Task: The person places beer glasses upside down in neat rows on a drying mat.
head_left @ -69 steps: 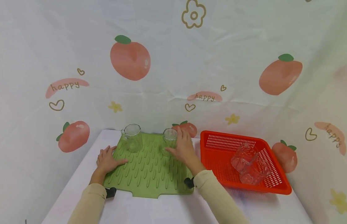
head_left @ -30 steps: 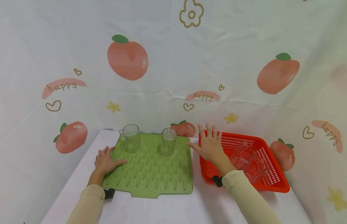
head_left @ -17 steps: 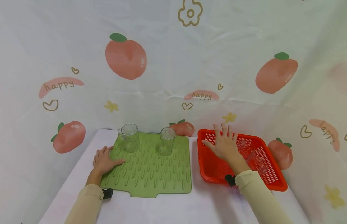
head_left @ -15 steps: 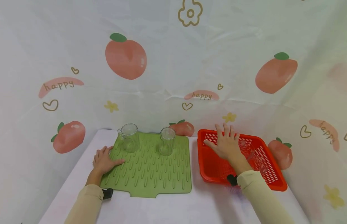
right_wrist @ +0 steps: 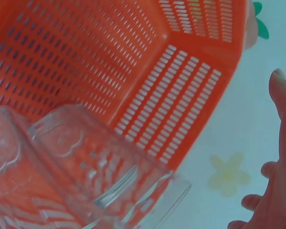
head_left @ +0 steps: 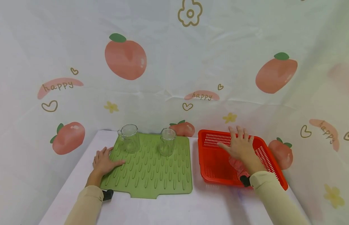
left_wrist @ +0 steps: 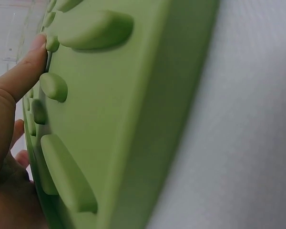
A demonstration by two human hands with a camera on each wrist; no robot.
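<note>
My left hand (head_left: 104,161) rests on the left edge of the green drying mat (head_left: 152,175), its thumb lying on the ridged top. In the left wrist view the thumb (left_wrist: 26,71) touches a ridge. Two clear glass mugs stand upright at the back of the mat: a left mug (head_left: 130,139) with its handle to the left, and a right mug (head_left: 167,142). Over the red basket (head_left: 216,181) my right hand (head_left: 242,148) hovers with fingers spread, holding nothing. Below it, glass mugs (right_wrist: 105,167) lie on their sides in the basket, partly hidden by hand and forearm in the head view.
A white table (head_left: 174,212) carries the mat and the basket side by side, with a narrow gap between them. A white curtain (head_left: 169,62) printed with fruit hangs close behind and along both sides. Each wrist wears a black device.
My right hand has left the right mug, which now stands on the mat, and has moved right until over the basket's mugs. My left hand has stayed on the mat's edge.
</note>
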